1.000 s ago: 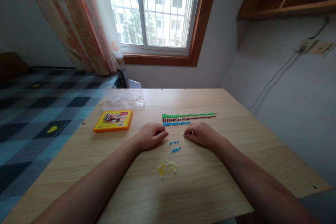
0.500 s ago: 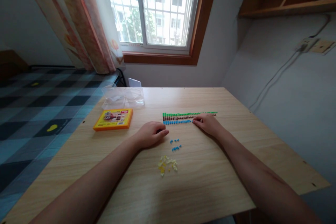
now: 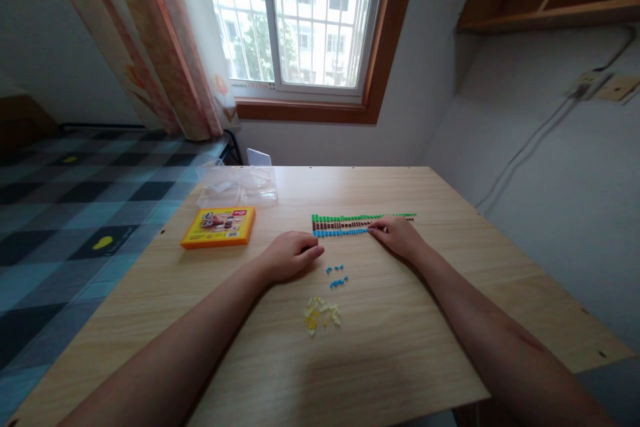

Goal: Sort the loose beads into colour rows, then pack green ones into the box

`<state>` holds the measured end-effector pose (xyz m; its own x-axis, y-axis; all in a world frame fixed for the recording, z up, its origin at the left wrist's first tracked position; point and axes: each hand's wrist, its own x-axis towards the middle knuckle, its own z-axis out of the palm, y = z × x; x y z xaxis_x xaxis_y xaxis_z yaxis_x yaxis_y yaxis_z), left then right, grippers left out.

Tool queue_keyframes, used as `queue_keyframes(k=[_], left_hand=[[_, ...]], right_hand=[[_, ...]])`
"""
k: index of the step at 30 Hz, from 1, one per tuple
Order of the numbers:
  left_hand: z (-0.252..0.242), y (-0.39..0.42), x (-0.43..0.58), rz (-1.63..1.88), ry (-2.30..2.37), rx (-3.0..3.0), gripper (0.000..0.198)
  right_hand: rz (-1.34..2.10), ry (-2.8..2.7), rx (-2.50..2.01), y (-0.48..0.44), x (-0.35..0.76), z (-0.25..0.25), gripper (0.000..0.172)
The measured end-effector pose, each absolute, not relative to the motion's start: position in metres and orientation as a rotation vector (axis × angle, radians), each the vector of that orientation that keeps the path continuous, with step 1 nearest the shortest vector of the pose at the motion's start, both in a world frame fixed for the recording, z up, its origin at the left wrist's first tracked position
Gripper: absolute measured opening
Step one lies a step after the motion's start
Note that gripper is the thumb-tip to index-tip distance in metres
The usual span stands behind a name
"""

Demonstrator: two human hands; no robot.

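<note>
Three rows of tiny beads lie on the wooden table [image 3: 400, 347]: a green row [image 3: 350, 217], a brown row [image 3: 340, 225] and a shorter blue row [image 3: 340, 233]. My right hand [image 3: 395, 235] rests at the right end of the blue row, fingers pinched together on something too small to make out. My left hand [image 3: 290, 255] lies loosely curled on the table, left of several loose blue beads [image 3: 337, 276]. A small heap of pale yellow beads [image 3: 321, 314] lies nearer to me.
An orange flat box [image 3: 219, 227] and a clear plastic container [image 3: 237, 185] sit at the table's left back. A bed with a blue checked cover [image 3: 75, 213] adjoins the left edge. A window, a curtain and a wall shelf are behind.
My right hand moved from beside the loose blue beads up to the right end of the blue row and stays there. The left hand has barely moved.
</note>
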<state>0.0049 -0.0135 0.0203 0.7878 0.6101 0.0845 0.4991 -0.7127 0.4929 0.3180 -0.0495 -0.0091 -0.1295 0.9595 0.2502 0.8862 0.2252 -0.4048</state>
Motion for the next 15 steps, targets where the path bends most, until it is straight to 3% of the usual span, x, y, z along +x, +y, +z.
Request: queue_keyframes(k=[15], left_hand=[[0.0216, -0.0143, 0.0054, 0.329, 0.843, 2.525, 0.040]], right_hand=[[0.212, -2.037, -1.707, -0.0490, 0.3172, -0.0098, 0.019]])
